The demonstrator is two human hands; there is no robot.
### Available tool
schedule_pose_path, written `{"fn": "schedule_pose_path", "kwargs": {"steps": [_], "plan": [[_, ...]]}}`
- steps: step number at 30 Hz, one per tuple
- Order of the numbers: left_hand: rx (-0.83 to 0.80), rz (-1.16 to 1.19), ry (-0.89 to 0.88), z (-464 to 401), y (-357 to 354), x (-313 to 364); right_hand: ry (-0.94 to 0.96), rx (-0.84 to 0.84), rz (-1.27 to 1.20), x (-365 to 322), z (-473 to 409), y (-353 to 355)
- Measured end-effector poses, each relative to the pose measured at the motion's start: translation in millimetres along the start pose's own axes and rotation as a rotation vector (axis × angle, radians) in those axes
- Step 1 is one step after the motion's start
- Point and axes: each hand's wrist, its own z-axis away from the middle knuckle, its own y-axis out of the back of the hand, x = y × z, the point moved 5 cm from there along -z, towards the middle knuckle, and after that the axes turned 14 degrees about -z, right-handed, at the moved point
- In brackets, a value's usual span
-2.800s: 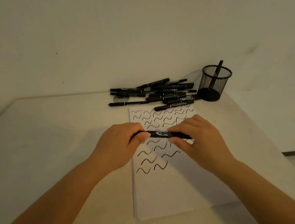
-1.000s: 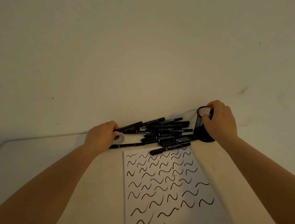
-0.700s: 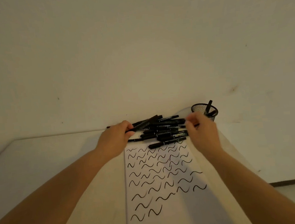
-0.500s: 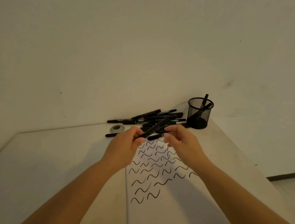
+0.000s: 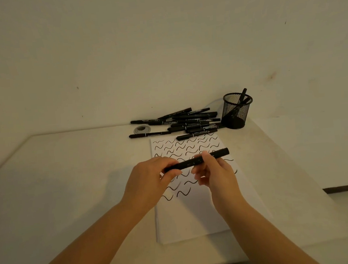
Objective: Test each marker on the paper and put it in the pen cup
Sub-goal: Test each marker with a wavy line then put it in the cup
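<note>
A black marker (image 5: 194, 161) is held level above the white paper (image 5: 198, 213), which carries rows of black wavy test strokes. My left hand (image 5: 149, 179) pinches the marker's left end. My right hand (image 5: 216, 172) grips its middle, and the right end sticks out past my fingers. Its cap looks to be on. A pile of several black markers (image 5: 187, 122) lies at the far edge of the table, just beyond the paper. The black mesh pen cup (image 5: 237, 110) stands to the right of the pile with markers leaning inside.
A small grey round disc (image 5: 141, 129) lies left of the marker pile. The pale table (image 5: 68, 181) meets a plain wall at the back; its right edge runs diagonally close to the cup. A dark floor strip shows at far right.
My right hand left the pen cup and came back. My left hand took a marker from the pile; both hands now hold it over the paper, nearer to me.
</note>
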Motion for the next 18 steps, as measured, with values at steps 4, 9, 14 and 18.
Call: {"fn": "schedule_pose_path", "kwargs": {"steps": [4,9,14,18], "plan": [[0.071,-0.080,-0.156,8,10,14,-0.065,-0.018,-0.086,2,8,-1],[0.144,-0.270,-0.324,14,22,33,-0.141,-0.141,-0.071,-3,14,-9],[0.067,-0.321,-0.389,25,18,39,-0.117,-0.147,-0.074,-5,14,-5],[-0.196,-0.045,-0.212,26,12,31,-0.009,-0.273,0.023,-8,16,-9]]}}
